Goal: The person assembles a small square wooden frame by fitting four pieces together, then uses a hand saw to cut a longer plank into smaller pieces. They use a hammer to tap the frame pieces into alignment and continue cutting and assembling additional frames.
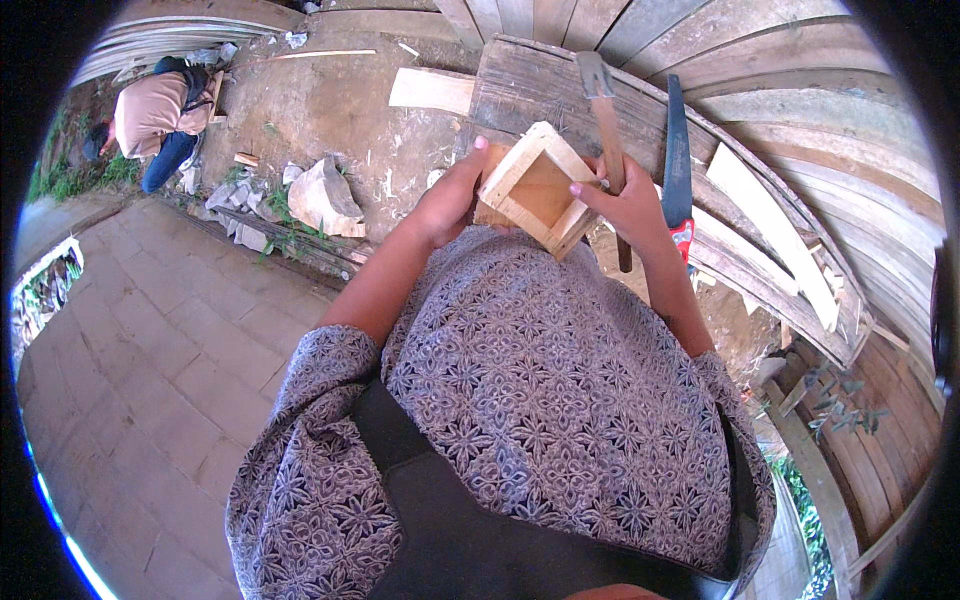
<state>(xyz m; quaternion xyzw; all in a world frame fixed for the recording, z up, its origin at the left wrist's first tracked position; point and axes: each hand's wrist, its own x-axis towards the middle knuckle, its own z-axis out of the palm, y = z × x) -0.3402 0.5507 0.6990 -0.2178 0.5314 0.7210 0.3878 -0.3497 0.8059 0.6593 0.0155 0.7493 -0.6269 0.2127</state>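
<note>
A small square wooden frame (528, 220) of pale strips, with a brown wood panel showing inside it, is held up over my lap, one corner pointing away from me. My left hand (447, 203) grips its left side, thumb uppermost; the fingers underneath are hidden. My right hand (636, 203) is closed around the handle of a hammer (606, 125), whose metal head points away from me. The right thumb also presses on the frame's right edge.
A wooden bench (520, 85) lies ahead. On its right side rest a handsaw (677, 150) with a red handle and a pale plank (775, 225). Plank walls curve round the right. Rocks (325, 197) lie at left, and another person (160, 115) bends down far left.
</note>
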